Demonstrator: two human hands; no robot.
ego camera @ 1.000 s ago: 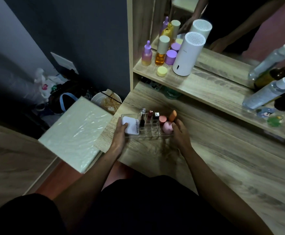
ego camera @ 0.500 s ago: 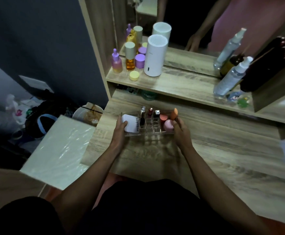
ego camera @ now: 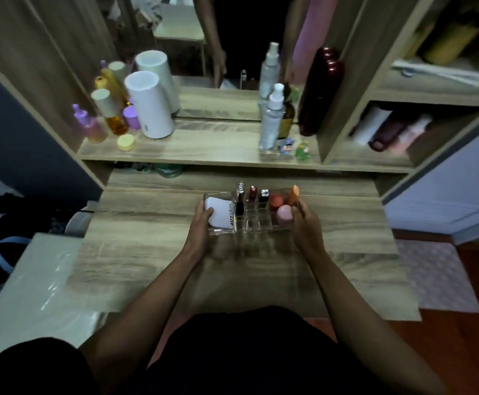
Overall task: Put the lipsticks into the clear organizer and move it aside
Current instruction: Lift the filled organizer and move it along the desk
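Observation:
The clear organizer (ego camera: 254,223) sits on the wooden desk in front of me. Three lipsticks stand upright in its middle slots: a silver-capped one (ego camera: 240,198), a dark red one (ego camera: 252,193) and a black one with a clear cap (ego camera: 264,195). A white packet (ego camera: 221,213) fills its left compartment. Pink (ego camera: 284,214), red (ego camera: 275,201) and orange (ego camera: 293,195) sponges fill the right end. My left hand (ego camera: 201,226) grips the organizer's left end and my right hand (ego camera: 303,223) grips its right end.
On the shelf above stand a white cylinder (ego camera: 148,106), purple and amber bottles (ego camera: 113,115), spray bottles (ego camera: 271,121) and a dark red bottle (ego camera: 319,89) before a mirror. A white wrapped slab (ego camera: 33,283) lies left of the desk (ego camera: 147,252). Cubbies are at the right.
My view has swung to the right, so the desk now appears square-on. Both hands keep hold of the organizer, which has shifted to the right along the desk.

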